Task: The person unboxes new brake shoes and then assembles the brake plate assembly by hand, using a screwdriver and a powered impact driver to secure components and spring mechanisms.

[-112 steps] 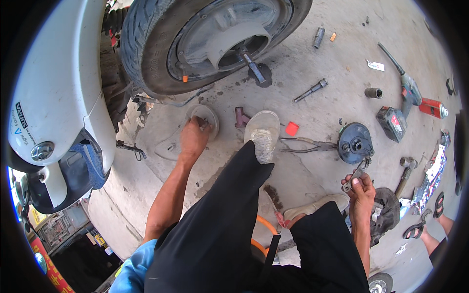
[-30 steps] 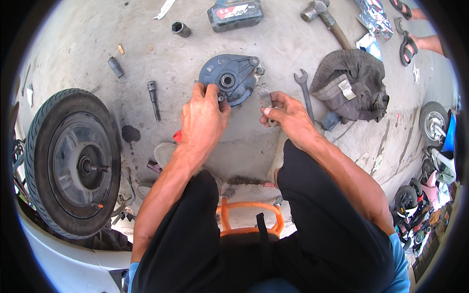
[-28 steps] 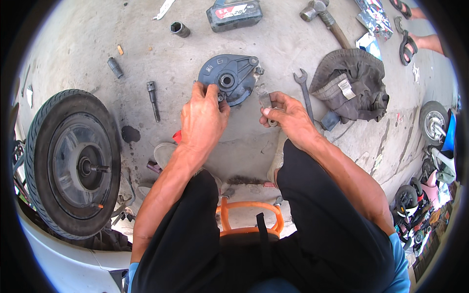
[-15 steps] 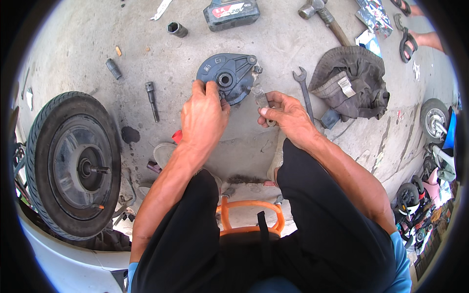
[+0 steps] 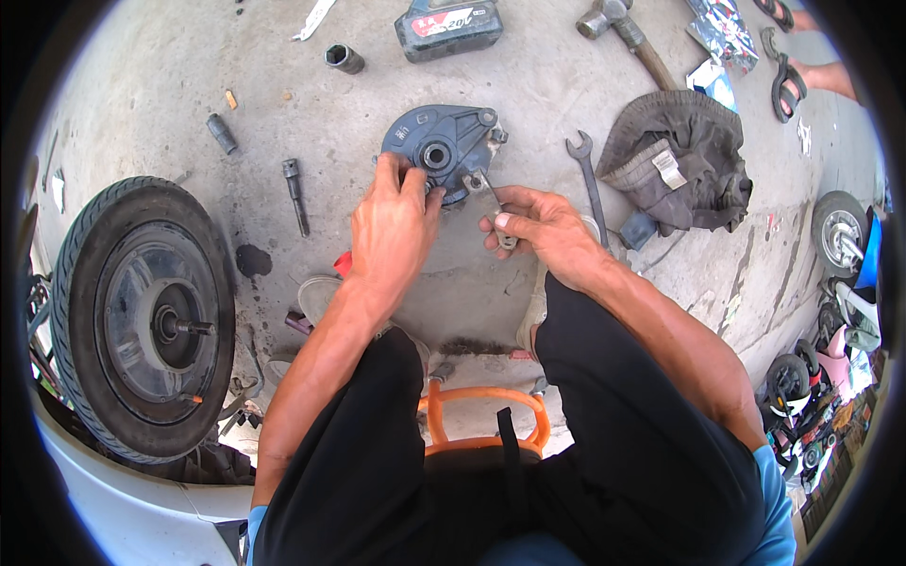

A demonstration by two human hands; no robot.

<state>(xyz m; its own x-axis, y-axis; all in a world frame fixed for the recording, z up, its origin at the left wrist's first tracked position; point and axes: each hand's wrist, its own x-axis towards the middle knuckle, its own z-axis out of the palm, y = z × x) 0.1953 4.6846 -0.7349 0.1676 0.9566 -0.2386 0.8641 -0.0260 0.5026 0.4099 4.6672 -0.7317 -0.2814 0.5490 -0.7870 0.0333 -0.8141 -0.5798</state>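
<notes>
We find the brake plate (image 5: 460, 143) lying on the concrete floor (image 5: 538, 104), between its left and right edges in view. The left hand (image 5: 389, 222) is half-closed, thumb and fingers gripping the plate's near left rim. The right hand (image 5: 557, 231) pinches a small metal lever (image 5: 475, 182), its tip overlapping the plate's near right rim; contact we cannot tell. Rightward we note a wrench (image 5: 590, 174), then dark cloth (image 5: 698, 165); toward the floor's left edge, a wheel (image 5: 123, 330).
</notes>
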